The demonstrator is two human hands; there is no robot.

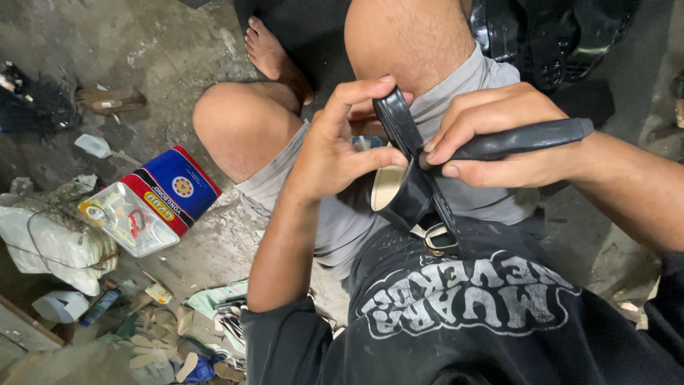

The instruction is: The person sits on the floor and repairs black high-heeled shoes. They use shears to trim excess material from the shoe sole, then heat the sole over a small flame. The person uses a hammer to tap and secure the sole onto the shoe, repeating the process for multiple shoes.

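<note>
Left hand (335, 153): pinched black shoe (399, 192), strap end upward; Right hand (491, 139): closed around black tool (524, 139), lying crosswise, just right of shoe.

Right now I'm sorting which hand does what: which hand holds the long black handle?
The right hand grips the black handle; the left hand pinches the black shoe strap.

Shoemaking workshop (scattered sole cutouts (153, 349))

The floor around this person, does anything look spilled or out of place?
Yes. Left of the knees, a red and blue tin lies tipped on the concrete, and paper scraps and a white bag are strewn about.
</note>
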